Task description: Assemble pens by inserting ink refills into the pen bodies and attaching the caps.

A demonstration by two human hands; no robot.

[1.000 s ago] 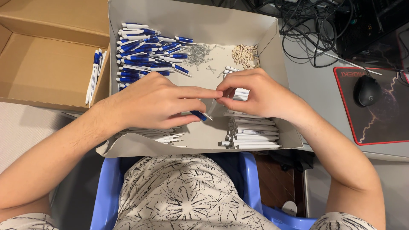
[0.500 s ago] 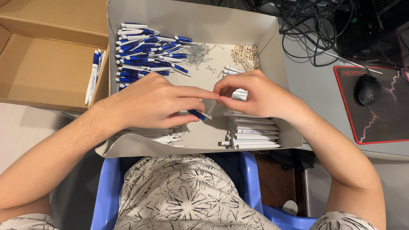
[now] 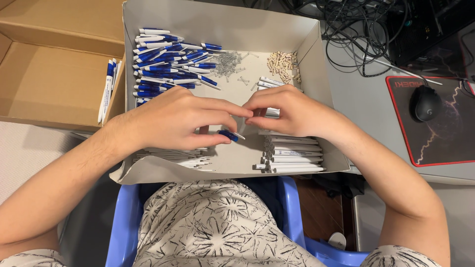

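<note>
Fingertips of both your hands meet over the middle of the shallow white box point(image 3: 316, 54). Your left hand point(image 3: 170, 121) pinches a blue pen part point(image 3: 228, 135) between thumb and fingers, its thin tip poking out toward the right. Your right hand point(image 3: 292, 112) has thumb and forefinger pressed together at that same spot; whatever it holds there is too small to make out.

Slips are the main risk. The piece between your fingers is tiny, and if your pinch loosens it likely drops into the box, where it could roll among the small springs point(image 3: 227, 63) or the pale little caps point(image 3: 283, 64) and be hard to pick out. A sideways push while joining the parts could bend the thin tip.

Watch your left wrist too: it hovers just above the thin white refills point(image 3: 185, 158) near the front wall, and a drop could scatter them. The finished blue-and-white pens point(image 3: 166, 59) sit well behind your knuckles, the white barrels point(image 3: 292, 153) under your right wrist.
</note>
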